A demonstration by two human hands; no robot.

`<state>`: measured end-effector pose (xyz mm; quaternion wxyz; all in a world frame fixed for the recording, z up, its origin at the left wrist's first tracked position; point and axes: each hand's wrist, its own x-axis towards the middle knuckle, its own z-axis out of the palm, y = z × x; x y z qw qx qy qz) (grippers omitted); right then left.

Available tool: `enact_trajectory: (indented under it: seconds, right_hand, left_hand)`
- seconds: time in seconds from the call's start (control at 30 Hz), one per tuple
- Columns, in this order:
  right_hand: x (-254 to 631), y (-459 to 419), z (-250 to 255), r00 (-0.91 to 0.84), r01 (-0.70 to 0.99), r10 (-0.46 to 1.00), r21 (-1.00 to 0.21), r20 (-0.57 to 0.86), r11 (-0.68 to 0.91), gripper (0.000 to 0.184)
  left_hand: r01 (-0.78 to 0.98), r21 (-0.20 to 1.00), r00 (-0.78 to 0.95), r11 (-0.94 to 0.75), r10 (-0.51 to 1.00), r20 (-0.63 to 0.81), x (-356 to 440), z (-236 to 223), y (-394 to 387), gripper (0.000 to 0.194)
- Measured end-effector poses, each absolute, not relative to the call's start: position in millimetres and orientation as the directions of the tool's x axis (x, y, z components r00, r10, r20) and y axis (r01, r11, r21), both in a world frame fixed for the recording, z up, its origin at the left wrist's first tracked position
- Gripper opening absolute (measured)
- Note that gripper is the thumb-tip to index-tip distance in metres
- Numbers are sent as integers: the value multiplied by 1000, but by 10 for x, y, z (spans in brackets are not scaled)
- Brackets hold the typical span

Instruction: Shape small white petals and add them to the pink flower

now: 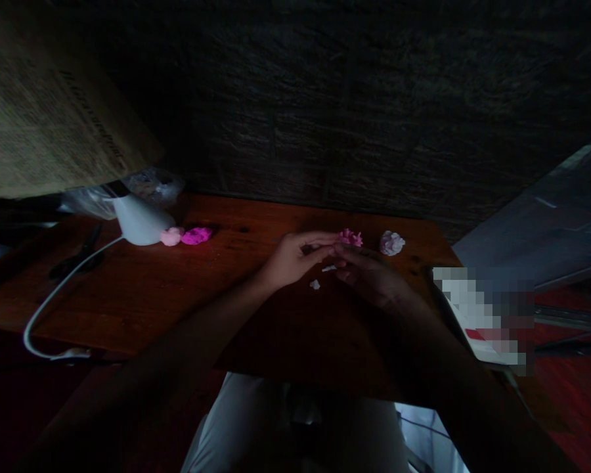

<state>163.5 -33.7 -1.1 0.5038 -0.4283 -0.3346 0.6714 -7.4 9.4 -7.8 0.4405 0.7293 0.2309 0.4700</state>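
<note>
Above the middle of the wooden table, my left hand (298,256) and my right hand (374,276) meet at the fingertips. The thumb and fingers of each are drawn together in a pinch. Whatever lies between them is too small and dark to make out. Just beyond the fingertips is a pink ruffled, flower-like piece (350,238); I cannot tell whether my left fingers touch it. Below the hands lie a small white scrap (315,284) and another pale bit (329,268). A pale ruffled, flower-like piece (392,243) sits to the right.
A pale pink lump (172,236) and a bright magenta lump (197,235) rest beside the white lamp base (140,220) on the wooden table (167,276). Its white cable (32,318) loops leftward. Dark scissors (81,256) lie behind it. A blurred-out flat object (487,315) occupies the right edge.
</note>
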Motion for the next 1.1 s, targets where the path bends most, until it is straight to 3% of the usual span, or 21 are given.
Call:
enact_trajectory:
  seconds: [0.1, 0.27, 0.57, 0.8, 1.1]
  right_hand:
    - [1643, -336, -20, -104, -354, 965, -898, -241, -263, 33]
    - [1633, -340, -6, -34, -306, 992, -944, -119, -123, 36]
    - [1574, -330, -10, 16, -288, 1000, -958, -9, -4, 35]
    - [1589, -324, -73, 10, -100, 998, -992, 70, 70, 39]
    - [1563, -334, -2, 47, -296, 998, -955, -35, -19, 34]
  left_hand:
    - [-57, 842, 481, -536, 724, 493, -85, -67, 85, 27]
    - [-35, 835, 462, -548, 732, 500, -78, -77, 103, 31]
    - [-63, 891, 447, -449, 786, 428, -50, -77, 89, 31]
    - [-98, 945, 412, -313, 851, 324, -20, -79, 62, 36]
    - [-179, 968, 405, -178, 883, 238, 18, -106, 94, 36]
